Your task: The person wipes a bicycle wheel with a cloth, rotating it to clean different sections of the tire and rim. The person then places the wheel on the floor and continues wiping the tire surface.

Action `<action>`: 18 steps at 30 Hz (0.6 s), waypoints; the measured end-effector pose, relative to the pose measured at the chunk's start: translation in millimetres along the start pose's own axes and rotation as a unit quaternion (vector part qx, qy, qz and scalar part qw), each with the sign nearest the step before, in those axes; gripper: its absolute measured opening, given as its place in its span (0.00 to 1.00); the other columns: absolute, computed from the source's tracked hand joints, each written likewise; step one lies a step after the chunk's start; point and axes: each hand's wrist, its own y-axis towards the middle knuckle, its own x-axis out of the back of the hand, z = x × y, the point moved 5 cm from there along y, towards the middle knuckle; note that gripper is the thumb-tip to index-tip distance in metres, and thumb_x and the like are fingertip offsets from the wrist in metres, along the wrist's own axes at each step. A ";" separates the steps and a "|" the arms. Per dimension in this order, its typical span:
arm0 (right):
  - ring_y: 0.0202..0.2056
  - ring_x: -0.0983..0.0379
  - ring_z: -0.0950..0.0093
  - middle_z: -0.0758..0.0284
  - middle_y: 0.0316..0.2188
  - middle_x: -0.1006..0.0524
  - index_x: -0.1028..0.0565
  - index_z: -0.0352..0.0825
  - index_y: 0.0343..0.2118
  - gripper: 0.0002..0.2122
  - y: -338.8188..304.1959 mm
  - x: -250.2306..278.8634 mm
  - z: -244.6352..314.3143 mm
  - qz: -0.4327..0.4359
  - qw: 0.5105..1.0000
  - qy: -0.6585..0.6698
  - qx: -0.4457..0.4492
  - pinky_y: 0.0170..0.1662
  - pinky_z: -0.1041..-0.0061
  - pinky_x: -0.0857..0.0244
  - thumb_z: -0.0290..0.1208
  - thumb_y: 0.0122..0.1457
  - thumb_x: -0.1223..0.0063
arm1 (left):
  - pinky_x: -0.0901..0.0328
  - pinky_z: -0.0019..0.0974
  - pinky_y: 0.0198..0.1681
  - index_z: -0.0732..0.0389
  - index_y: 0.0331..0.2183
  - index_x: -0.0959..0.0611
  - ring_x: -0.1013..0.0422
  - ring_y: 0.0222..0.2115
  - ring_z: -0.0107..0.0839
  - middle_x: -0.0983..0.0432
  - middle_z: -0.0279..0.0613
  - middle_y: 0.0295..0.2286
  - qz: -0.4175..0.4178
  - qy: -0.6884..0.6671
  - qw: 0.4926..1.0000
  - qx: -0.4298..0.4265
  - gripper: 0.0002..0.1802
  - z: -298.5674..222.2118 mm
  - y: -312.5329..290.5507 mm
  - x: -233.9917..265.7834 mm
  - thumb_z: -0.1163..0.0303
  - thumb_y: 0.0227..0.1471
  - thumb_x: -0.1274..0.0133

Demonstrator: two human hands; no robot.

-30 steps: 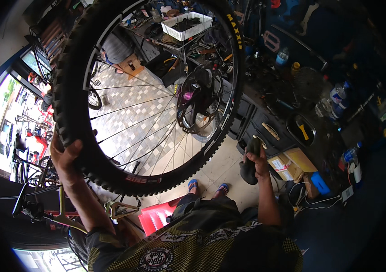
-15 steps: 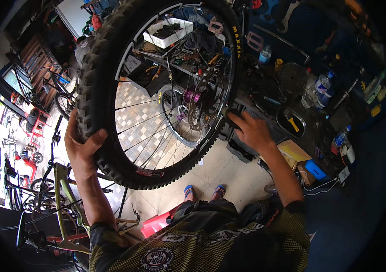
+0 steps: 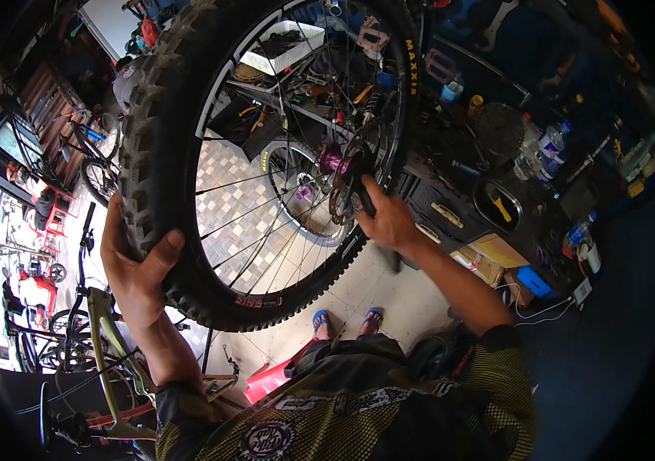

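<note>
So the big knobbly-tyred bike wheel (image 3: 160, 165) takes up most of the top middle of the frame, tilted, with its lower edge hanging above the feet in blue flip-flops (image 3: 321, 324). Left hand (image 3: 139, 269) is clamped on the tyre at the wheel's lower left, thumb across the near face and the other fingers round the outer tread side. Right hand (image 3: 390, 224) is right of centre, fingers closed round a dark handle (image 3: 365, 200) just beside the purple hub (image 3: 332, 160) and the disc rotor (image 3: 340, 201); can't tell what the far end of that handle is, or whether it's touching the hub. Through the spokes you can see a second wheel (image 3: 314, 233) lower down over the checkered tiles (image 3: 224, 175), plus a white basket (image 3: 297, 54) with dark bits in it near the top. Right side is pretty cluttered: plastic bottles (image 3: 552, 150), a cassette (image 3: 499, 127), a yellow tool (image 3: 503, 209) lying in a dark tray, then a cardboard box (image 3: 497, 250) with a blue box (image 3: 533, 281) next to it. Lower left there's a greenish bike frame (image 3: 103, 330), with something red (image 3: 267, 383) at bottom centre. Another person in grey (image 3: 124, 84) is partly hidden behind the tyre, upper left.
</note>
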 end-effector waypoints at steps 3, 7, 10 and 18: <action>0.25 0.29 0.71 0.64 0.29 0.26 0.39 0.31 0.62 0.26 2.6 -14.8 6.8 -0.072 0.906 0.416 0.031 0.33 0.70 0.32 0.28 0.61 0.50 | 0.34 0.32 0.54 0.76 0.60 0.32 0.23 0.44 0.33 0.21 0.49 0.45 -0.012 0.014 1.000 0.000 0.45 1.7 2.1 0.1 0.75 0.40 0.33; 0.19 0.39 0.81 0.71 0.20 0.34 0.34 0.32 0.53 0.16 -15.2 -5.7 5.6 0.081 0.573 0.811 -0.088 0.23 0.78 0.45 0.29 0.65 0.54 | 0.33 0.33 0.54 0.77 0.60 0.32 0.23 0.44 0.34 0.21 0.50 0.45 -0.010 0.031 0.999 -0.001 0.47 4.7 7.5 12.1 0.72 0.39 0.32; 0.18 0.38 0.80 0.70 0.22 0.31 0.30 0.34 0.46 0.10 -44.4 -2.9 -17.5 -0.026 0.647 0.760 -0.062 0.23 0.78 0.42 0.32 0.65 0.53 | 0.31 0.33 0.50 0.75 0.59 0.29 0.23 0.41 0.34 0.21 0.49 0.44 -0.018 0.057 0.998 0.009 0.46 17.7 16.5 24.6 0.68 0.39 0.31; 0.38 0.20 0.54 0.47 0.46 0.25 0.37 0.29 0.65 0.30 1.2 -17.0 -9.0 -0.236 0.967 0.095 -0.016 0.43 0.62 0.25 0.29 0.60 0.46 | 0.30 0.32 0.45 0.72 0.56 0.26 0.24 0.37 0.32 0.21 0.46 0.41 -0.020 0.066 0.997 0.025 0.41 16.0 20.5 20.6 0.68 0.41 0.32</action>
